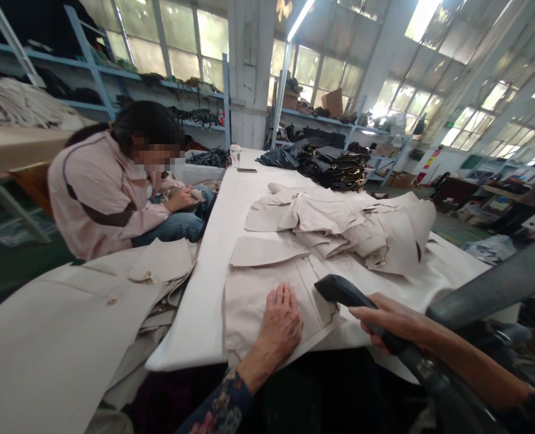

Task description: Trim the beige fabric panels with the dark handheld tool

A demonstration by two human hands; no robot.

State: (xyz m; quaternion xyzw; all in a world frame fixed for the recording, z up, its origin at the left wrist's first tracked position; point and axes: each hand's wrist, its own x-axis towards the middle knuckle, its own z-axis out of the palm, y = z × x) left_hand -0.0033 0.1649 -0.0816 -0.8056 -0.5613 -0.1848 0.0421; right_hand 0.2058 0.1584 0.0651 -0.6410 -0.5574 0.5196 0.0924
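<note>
My left hand [282, 322] lies flat on a beige leather-like panel [249, 295], fingers stretched out together. The panel is spread at the table's near edge and has a seam line running across it. My right hand [394, 322] is wrapped round a black nozzle [346, 292] with a slanted head, fixed to a dark tube that runs down to the lower right. The nozzle's tip is over the panel's right part; whether it touches cannot be made out. Just beyond lies a smaller beige flap [270, 251].
A heap of beige pieces with metal fittings [340, 220] lies behind on the white table [208, 265]. Black pieces [331, 166] are stacked farther back. More beige panels [68, 319] lie at left. A grey metal bar [497, 277] slants at right. A seated person [100, 193] handles a small piece.
</note>
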